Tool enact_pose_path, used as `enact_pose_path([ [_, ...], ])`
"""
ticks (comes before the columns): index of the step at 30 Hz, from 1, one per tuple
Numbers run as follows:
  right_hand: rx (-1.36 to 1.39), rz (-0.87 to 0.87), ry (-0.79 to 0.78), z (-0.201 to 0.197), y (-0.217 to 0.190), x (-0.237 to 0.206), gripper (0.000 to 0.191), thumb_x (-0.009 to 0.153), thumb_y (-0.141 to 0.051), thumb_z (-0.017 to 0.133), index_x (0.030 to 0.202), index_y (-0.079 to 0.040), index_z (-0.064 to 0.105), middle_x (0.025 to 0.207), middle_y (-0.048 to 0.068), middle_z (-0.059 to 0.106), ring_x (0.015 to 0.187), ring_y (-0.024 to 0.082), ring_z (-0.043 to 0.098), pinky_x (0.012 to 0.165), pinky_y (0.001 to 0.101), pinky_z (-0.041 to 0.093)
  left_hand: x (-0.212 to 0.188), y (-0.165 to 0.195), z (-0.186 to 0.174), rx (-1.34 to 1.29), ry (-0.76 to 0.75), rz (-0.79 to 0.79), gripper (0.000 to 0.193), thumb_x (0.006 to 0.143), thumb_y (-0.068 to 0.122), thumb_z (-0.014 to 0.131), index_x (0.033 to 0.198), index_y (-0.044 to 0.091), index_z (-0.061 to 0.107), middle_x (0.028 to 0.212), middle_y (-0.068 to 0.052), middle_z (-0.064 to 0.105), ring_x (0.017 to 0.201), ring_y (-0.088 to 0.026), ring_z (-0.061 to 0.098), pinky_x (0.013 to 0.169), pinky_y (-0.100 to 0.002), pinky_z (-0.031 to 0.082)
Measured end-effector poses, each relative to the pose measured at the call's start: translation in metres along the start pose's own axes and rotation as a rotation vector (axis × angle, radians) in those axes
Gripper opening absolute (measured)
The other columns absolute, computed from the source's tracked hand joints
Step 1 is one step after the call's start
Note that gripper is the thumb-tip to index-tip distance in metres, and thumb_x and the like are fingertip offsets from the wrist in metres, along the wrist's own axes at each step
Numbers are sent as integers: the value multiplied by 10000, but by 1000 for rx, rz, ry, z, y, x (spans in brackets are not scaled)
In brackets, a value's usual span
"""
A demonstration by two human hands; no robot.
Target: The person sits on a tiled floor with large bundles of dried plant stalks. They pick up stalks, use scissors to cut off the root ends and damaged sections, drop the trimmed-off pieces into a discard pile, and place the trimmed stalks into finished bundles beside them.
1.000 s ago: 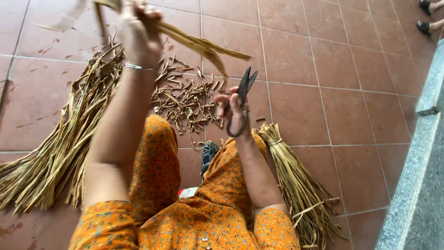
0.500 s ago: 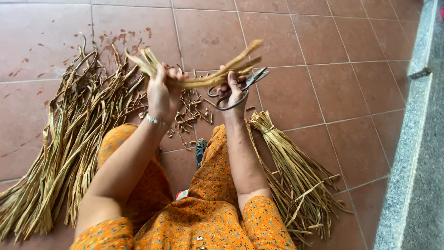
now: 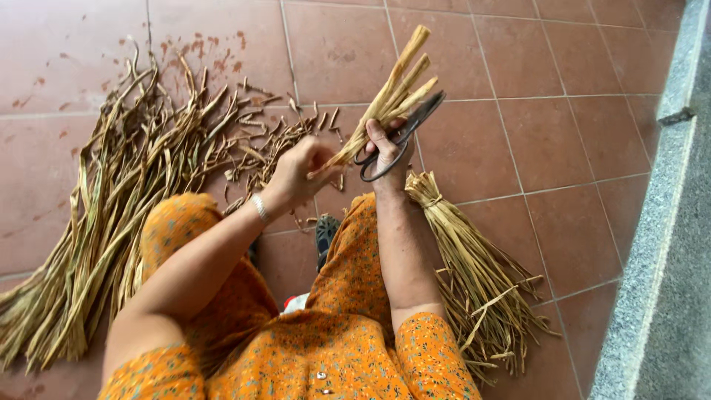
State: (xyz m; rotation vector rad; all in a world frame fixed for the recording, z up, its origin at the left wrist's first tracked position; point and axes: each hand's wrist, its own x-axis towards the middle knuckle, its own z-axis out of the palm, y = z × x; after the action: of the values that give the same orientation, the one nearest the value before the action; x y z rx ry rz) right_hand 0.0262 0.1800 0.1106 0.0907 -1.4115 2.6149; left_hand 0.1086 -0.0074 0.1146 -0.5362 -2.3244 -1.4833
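Note:
I sit on a tiled floor in an orange patterned dress. My left hand (image 3: 300,172) grips the lower end of a small bunch of dried plant strips (image 3: 392,92) that points up and to the right. My right hand (image 3: 386,148) holds black scissors (image 3: 404,133) by the handles, blades lying against the bunch, and its fingers also touch the strips. A silver bracelet is on my left wrist.
A long heap of loose dried strips (image 3: 111,215) lies to my left. Short cut scraps (image 3: 259,141) are scattered ahead. A tied bundle of strips (image 3: 474,274) lies at my right. A grey stone curb (image 3: 659,244) runs along the right edge.
The bunch has swung from lying almost level to pointing up and right. My two hands have stayed close together, the scissors still alongside the strips.

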Motion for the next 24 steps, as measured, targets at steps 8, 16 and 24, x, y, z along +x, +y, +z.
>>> enact_pose_path([
  [8, 90, 104, -165, 9, 1, -8, 290, 968, -137, 776, 1103, -41, 538, 824, 49, 605, 651, 146, 592, 563, 291, 494, 19, -8, 14, -229, 42, -213, 213, 975, 172, 766, 1037, 37, 614, 840, -31, 698, 762, -65, 650, 677, -250, 568],
  [16, -69, 24, -258, 12, -5, -15, 341, 910, -21, 786, 1087, -120, 512, 890, 21, 621, 686, 128, 581, 591, 272, 470, 23, -28, 18, -611, 54, -440, 137, 1053, 177, 591, 1082, 53, 541, 843, -4, 681, 740, -40, 635, 651, -232, 566],
  [24, 0, 145, -124, -2, 7, 1, 279, 914, -56, 786, 1013, -134, 537, 783, 6, 584, 611, 101, 526, 527, 252, 409, 19, -21, 14, -258, 47, -297, 141, 956, 107, 692, 994, 30, 580, 830, -30, 694, 767, -65, 664, 678, -253, 579],
])
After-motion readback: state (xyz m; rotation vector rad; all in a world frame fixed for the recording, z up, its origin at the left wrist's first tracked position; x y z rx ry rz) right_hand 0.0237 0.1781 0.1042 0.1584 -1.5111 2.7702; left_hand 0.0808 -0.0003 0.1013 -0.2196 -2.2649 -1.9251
